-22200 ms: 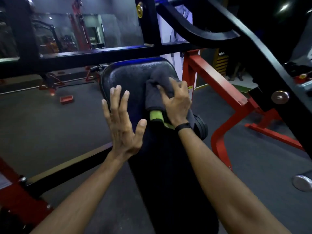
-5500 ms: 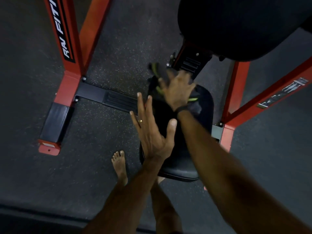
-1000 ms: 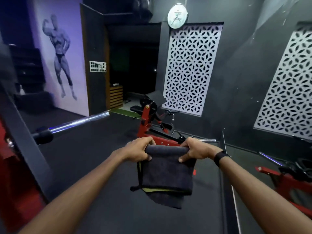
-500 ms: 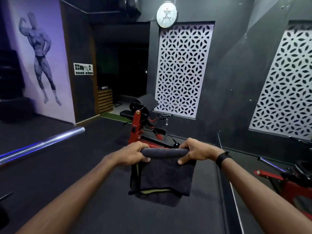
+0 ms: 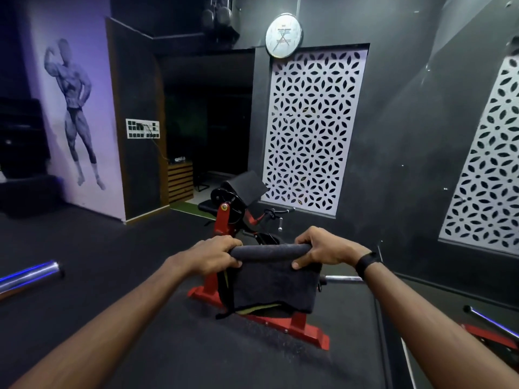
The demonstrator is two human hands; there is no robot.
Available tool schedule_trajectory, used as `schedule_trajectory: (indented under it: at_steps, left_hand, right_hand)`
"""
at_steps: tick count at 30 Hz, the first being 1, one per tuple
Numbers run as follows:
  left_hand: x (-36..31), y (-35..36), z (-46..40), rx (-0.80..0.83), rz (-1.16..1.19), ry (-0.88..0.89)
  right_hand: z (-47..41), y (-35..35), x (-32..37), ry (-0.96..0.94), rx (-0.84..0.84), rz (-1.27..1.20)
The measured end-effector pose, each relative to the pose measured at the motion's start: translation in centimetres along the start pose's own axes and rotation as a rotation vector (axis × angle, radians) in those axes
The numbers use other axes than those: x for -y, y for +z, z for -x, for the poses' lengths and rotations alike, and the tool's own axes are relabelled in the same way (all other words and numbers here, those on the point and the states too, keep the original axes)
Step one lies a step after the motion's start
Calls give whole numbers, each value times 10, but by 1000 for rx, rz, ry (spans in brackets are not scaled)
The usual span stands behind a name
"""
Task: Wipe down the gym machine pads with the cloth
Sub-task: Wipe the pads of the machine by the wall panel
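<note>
Gripping the top fold of the dark cloth (image 5: 273, 284) from either end, the left hand (image 5: 209, 255) and the right hand (image 5: 323, 248) each have their fingers curled over the rolled upper edge, thumbs tucked beneath, so that the cloth hangs between them in mid-air as a folded square with a strip of yellow-green lining showing at its lower hem. A black band sits on the right wrist (image 5: 366, 262). No pad is under the cloth at this point; it looks like a pause between surfaces, the cloth being refolded or squared up for a fresh face. Ahead and partly hidden behind the cloth stands a red-framed machine (image 5: 224, 220) with a black angled pad (image 5: 248, 186) on top and a small seat pad (image 5: 207, 206) lower down, well apart from the hands. The next move likely calls for closing that gap, shifting the cloth into one hand and laying it flat on the angled pad. Off to the left a chrome bar end (image 5: 31, 273) juts in above the dark floor (image 5: 112, 262).
</note>
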State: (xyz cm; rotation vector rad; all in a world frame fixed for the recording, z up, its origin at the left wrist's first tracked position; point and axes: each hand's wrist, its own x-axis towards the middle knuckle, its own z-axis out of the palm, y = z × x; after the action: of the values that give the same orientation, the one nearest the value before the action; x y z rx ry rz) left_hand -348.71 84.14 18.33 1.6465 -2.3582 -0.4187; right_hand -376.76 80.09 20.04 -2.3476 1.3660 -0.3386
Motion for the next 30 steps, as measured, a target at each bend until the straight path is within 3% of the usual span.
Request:
schedule_trajectory:
  at_steps: [19, 25, 30]
  left_hand:
    - [111, -19, -236, -23, 34, 39]
    - [114, -28, -320, -175, -42, 94]
    - [104, -10, -385, -101, -53, 84]
  right_hand:
    - [-215, -40, -97, 82, -2, 115]
    - [-258, -62, -137, 165, -137, 141]
    - [-274, -67, -187, 249, -111, 202]
